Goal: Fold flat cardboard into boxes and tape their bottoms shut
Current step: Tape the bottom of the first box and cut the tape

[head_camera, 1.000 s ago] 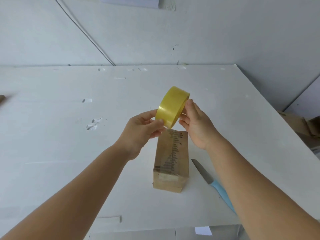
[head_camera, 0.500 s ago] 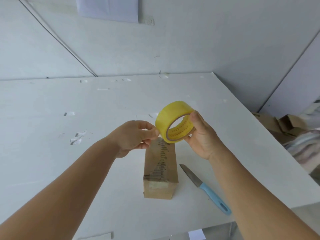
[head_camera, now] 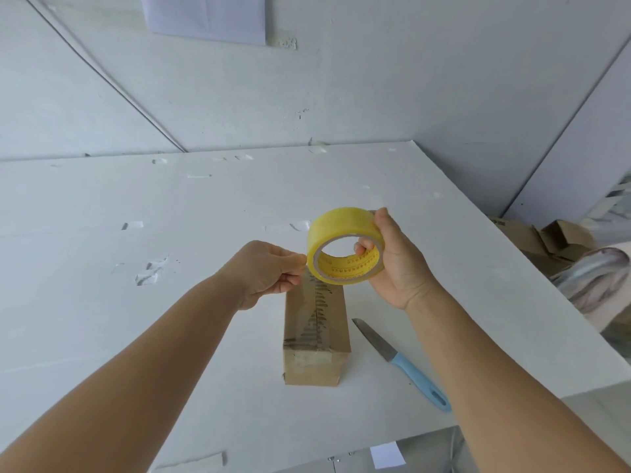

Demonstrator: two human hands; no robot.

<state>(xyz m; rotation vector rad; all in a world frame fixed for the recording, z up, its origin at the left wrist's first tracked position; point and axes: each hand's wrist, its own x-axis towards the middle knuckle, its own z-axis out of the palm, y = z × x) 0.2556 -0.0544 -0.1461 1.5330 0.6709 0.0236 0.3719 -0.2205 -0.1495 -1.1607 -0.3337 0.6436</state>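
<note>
Your right hand (head_camera: 397, 264) holds the yellow tape roll (head_camera: 345, 245) up in the air, fingers hooked through the core and thumb lying along the outer rim, so the grip is closed round the ring; the roll's open side faces you, with printed lettering showing on the inner core. Your left hand (head_camera: 269, 271) sits just beside the roll's left edge, fingers curled, thumb and forefinger pinched together at the rim; whether they have the loose tape end between them you cannot tell from here. Below and between your two hands, the cardboard box (head_camera: 316, 336) lies on the white table (head_camera: 102, 336), long side running away from you, a strip of clear tape along its top seam and over the near end; it is touching neither hand. Just right of the box, under your right forearm, a knife with a light blue handle (head_camera: 401, 363) lies on the table, blade pointing away from you; beyond your right hand, off the table's far edge, loose cardboard pieces (head_camera: 546, 237) are piled.
</note>
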